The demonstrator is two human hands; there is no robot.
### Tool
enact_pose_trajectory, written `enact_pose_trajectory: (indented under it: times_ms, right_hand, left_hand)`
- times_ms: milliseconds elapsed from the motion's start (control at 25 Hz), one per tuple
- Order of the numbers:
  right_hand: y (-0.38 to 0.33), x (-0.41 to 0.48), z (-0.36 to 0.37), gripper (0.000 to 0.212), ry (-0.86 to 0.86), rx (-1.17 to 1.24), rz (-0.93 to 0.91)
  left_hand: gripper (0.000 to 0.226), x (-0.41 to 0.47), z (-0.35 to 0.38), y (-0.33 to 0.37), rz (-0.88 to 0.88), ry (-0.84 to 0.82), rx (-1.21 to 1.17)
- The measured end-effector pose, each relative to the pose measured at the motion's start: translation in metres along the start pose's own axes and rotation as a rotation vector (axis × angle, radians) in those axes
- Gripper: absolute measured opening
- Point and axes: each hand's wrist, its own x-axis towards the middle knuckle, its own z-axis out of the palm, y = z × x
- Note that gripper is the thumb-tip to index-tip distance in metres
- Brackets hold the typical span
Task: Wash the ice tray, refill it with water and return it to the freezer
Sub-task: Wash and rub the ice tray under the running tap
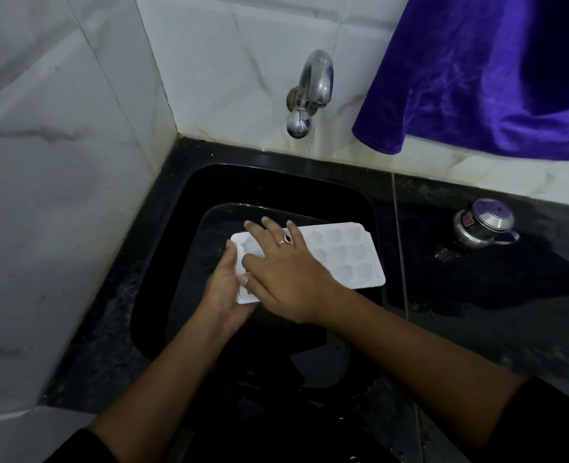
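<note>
A white ice tray (pixel 343 255) is being held over a black sink (pixel 276 185), below a wall-mounted metal tap (pixel 310 91). The left hand (pixel 224 295) is gripping the tray's left end, thumb on top. The right hand (pixel 286 272) is lying flat across the cavities, fingers spread. The visible cavities appear empty. A small metal pot (pixel 483 225) is sitting on the counter (pixel 477 295).
</note>
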Motion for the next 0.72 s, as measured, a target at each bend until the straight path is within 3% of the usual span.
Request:
enact_pose_trajectory:
  times_ms: [200, 360, 560, 720]
  right_hand:
    - [0.027, -0.038, 0.007, 0.054, -0.061, -0.046, -0.074]
    - [0.034, -0.039, 0.004, 0.045, -0.033, 0.018, 0.006]
    - [0.033, -0.048, 0.011, 0.047, -0.011, -0.025, -0.067]
    - [0.027, -0.043, 0.005, 0.043, 0.003, -0.002, -0.02]
  left_hand:
    - [0.069, -0.002, -0.013, -0.003, 0.058, 0.036, -0.147]
    - [0.065, -0.006, -0.007, -0.021, 0.075, -0.004, -0.112]
    - [0.071, -0.011, -0.009, -0.026, 0.062, -0.013, -0.085]
    - [0.072, -0.013, -0.002, -0.034, 0.069, -0.013, -0.081]
